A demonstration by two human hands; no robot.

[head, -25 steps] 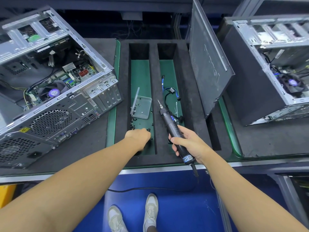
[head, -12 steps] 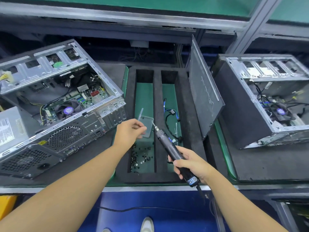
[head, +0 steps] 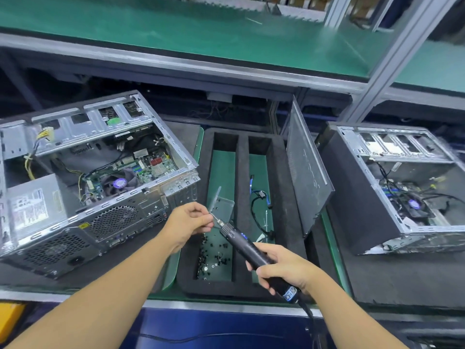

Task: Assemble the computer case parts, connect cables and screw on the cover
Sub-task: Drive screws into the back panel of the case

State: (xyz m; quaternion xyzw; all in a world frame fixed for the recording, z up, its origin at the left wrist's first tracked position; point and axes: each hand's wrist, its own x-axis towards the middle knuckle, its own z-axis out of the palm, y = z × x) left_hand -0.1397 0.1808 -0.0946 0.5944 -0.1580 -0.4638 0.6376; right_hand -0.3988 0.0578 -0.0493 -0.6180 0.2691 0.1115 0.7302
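Observation:
My right hand (head: 284, 268) grips a black electric screwdriver (head: 247, 246) by its handle, bit pointing up and left. My left hand (head: 190, 221) holds its pinched fingertips at the bit's tip; whatever is between them is too small to make out. Both hands hover over a black foam tray (head: 241, 197) with loose black screws (head: 212, 258) in its left slot. An open computer case (head: 83, 177) lies on its side at the left, motherboard and fan showing. A dark side cover panel (head: 307, 172) leans upright at the tray's right edge.
A second open case (head: 392, 190) sits at the right. Blue and black cables (head: 260, 202) lie in the tray's right slot, and a clear plastic box (head: 222, 205) in the left slot. A green shelf (head: 176, 34) runs overhead at the back.
My left hand rose from the screw pile in the tray's near end and came to the screwdriver bit. The screwdriver lifted slightly, and my view tilted upward.

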